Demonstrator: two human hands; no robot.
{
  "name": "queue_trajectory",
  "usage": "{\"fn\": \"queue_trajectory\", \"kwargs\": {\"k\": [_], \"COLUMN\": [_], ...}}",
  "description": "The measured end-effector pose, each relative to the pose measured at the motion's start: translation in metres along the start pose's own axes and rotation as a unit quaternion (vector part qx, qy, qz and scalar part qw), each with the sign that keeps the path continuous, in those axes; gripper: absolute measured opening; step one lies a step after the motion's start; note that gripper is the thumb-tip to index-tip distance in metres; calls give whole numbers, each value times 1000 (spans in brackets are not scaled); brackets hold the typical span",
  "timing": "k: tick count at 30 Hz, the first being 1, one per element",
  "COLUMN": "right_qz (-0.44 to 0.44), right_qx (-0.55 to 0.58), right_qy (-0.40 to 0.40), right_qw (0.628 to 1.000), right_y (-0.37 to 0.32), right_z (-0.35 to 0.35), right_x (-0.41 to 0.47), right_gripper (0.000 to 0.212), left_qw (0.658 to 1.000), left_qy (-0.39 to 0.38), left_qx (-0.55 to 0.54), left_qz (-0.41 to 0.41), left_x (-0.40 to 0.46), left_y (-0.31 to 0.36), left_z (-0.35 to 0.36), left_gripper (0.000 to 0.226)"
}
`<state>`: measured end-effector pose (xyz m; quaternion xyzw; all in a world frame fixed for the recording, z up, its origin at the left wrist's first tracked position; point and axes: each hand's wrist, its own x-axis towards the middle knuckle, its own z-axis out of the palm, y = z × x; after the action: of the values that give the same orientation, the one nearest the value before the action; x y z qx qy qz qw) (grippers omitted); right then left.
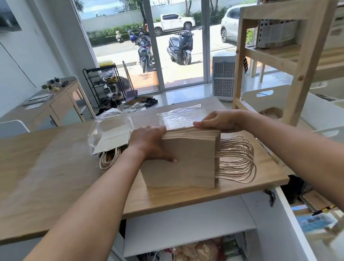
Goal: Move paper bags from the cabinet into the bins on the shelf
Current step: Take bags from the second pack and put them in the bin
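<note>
Head view: stack of brown paper bags (184, 161) stands on edge on the wooden counter (42, 180), near the front edge, twine handles (238, 161) fanning out toward 3 o'clock. Left hand (149, 143) grips the stack's left end, fingers curled over the top edge, thumb pressed on the near face. Right hand (220, 121) clamps the top edge at the far right corner, fingers curled over it. Hands apart, one at each end of the stack. At 10 o'clock from the stack: a second pack of bags in clear plastic wrap (110, 136), lying flat, its twine handles spilling toward the viewer. At 12 o'clock, just behind the stack: an empty-looking clear plastic sheet (182, 117) on the counter. At 2–3 o'clock: wooden shelf (302, 65) with white bins (326, 114) on its lower level; one bin shows twine handles inside. Below the counter at 6 o'clock: open white cabinet (189, 233), lower shelf holding plastic-wrapped items, contents not clear. Cabinet door (298, 234) hangs open at 4 o'clock.
</note>
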<state>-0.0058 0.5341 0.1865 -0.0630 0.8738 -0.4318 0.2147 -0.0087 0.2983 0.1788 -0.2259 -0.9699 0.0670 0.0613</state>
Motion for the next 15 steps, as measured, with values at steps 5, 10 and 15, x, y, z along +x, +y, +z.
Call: {"fn": "queue_trajectory", "kwargs": {"k": [5, 10, 15], "right_qz": [33, 12, -23], "right_qx": [28, 65, 152], "right_qy": [-20, -10, 95], "right_qw": [999, 998, 984], "right_y": [-3, -6, 14], "right_z": [5, 8, -8], "right_x": [-6, -17, -33], "right_gripper": [40, 69, 84], "left_qw": [1000, 1000, 996], "left_qy": [-1, 7, 60], "left_qx": [-1, -24, -71], "left_qz": [2, 3, -6], "left_x": [-4, -9, -18], "left_y": [2, -1, -15], "left_z": [-1, 0, 5], "left_gripper": [76, 68, 69]}}
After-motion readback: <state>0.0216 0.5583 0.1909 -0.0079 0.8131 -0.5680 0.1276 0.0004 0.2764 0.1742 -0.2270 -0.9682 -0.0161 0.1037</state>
